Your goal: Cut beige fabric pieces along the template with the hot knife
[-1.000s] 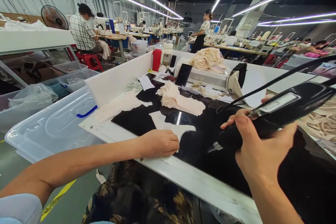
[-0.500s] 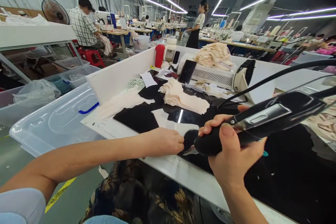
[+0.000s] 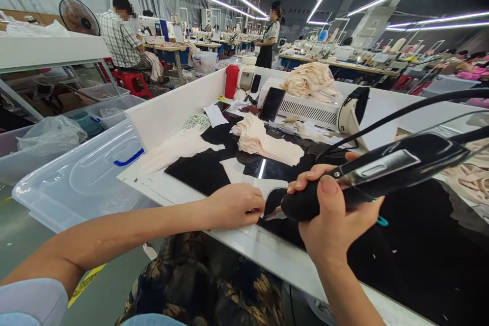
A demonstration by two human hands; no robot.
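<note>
My right hand [image 3: 338, 209] is wrapped around a black corded handheld tool [image 3: 385, 173] with a silver panel on its side. The tool's rounded end points left, toward my other hand. My left hand [image 3: 239, 206] is closed at the near edge of a single cream fabric piece [image 3: 233, 169], its fingertips pinched on it and partly hidden. That piece lies on the dark glossy board [image 3: 191, 175] on the table. Beyond it lies a stack of cream cut pieces [image 3: 263, 142]; more pale pieces [image 3: 183, 147] are spread at the left.
A phone [image 3: 272, 103] leans against a white vented box [image 3: 305, 109] topped with cream fabric [image 3: 310, 80]. A red bottle [image 3: 231, 81] stands in the back corner. The tool's black cable [image 3: 397, 114] arcs over the right side. A clear lidded bin [image 3: 80, 173] adjoins the table's left.
My left hand has shifted slightly left and its fingers have turned a little. The right hand and tool have moved slightly left. A person in the background has moved left.
</note>
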